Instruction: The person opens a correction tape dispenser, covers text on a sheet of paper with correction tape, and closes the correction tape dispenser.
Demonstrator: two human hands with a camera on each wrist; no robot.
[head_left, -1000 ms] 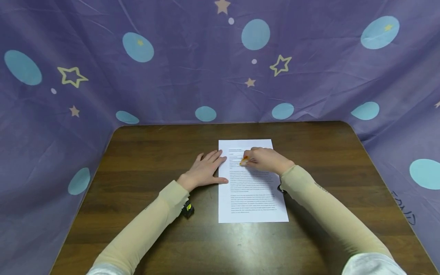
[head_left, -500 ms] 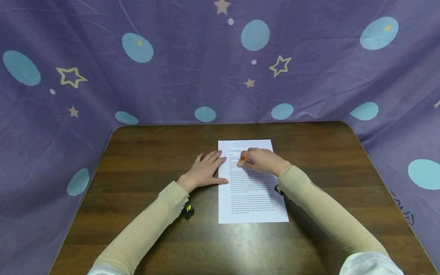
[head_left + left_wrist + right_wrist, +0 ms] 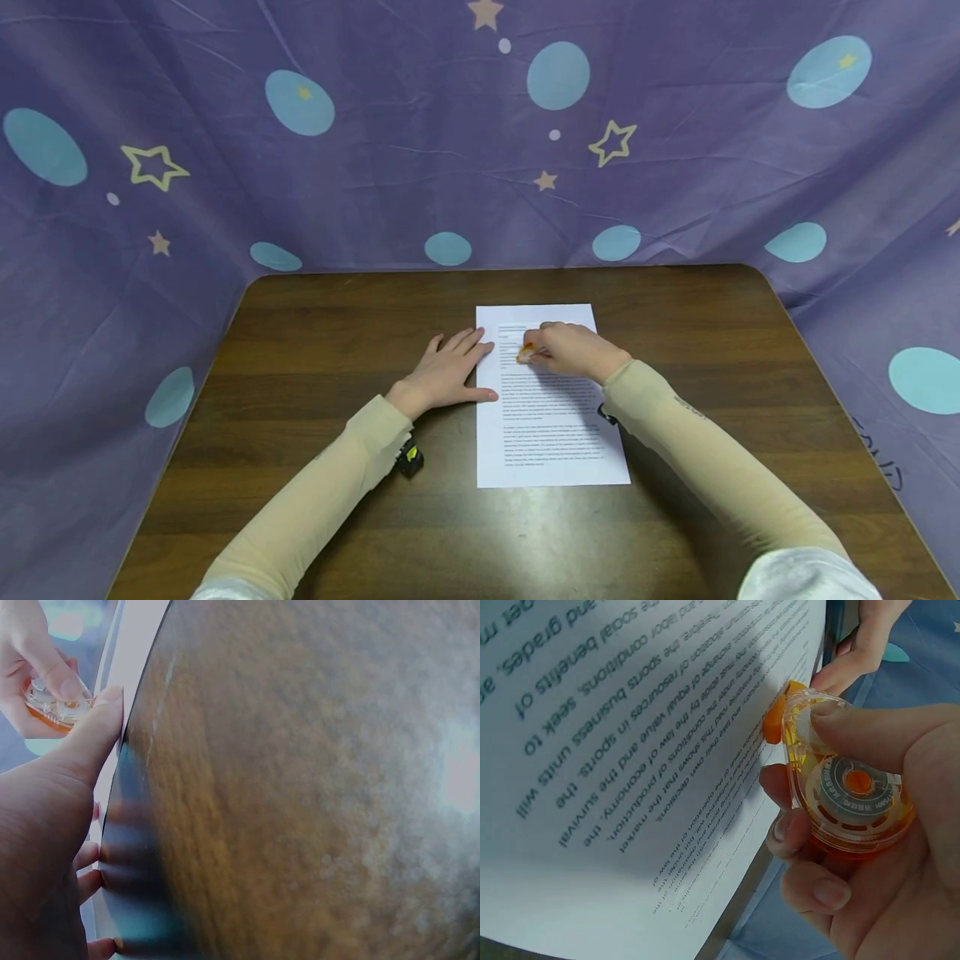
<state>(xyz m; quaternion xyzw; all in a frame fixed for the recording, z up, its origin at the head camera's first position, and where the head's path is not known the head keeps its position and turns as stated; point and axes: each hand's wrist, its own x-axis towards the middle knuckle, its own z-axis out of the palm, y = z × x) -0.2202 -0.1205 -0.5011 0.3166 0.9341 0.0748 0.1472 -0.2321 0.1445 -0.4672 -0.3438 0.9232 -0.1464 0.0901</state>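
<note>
Presently, I see a right hand (image 3: 576, 350) pinching a rounded clear-and-orange plastic tape dispenser (image 3: 849, 796) at the upper part of a white printed paper sheet (image 3: 551, 476), a left hand (image 3: 442, 372) spread across its left edge. Work seems underway; what's finished or left I can't tell.

My head view is evenly lit; soft glare sits on the tabletop (image 3: 525, 537), on the near side of the left fingers (image 3: 483, 348), and shadow darkens the printed sheet (image 3: 551, 417) beside the right fingers (image 3: 551, 334). My left wrist view shows the tabletop blurred and grainy, its glare well apart from the left fingers. My right wrist view renders the tape roller (image 3: 855, 787) sharply but bows the printed sheet's edge.
</note>
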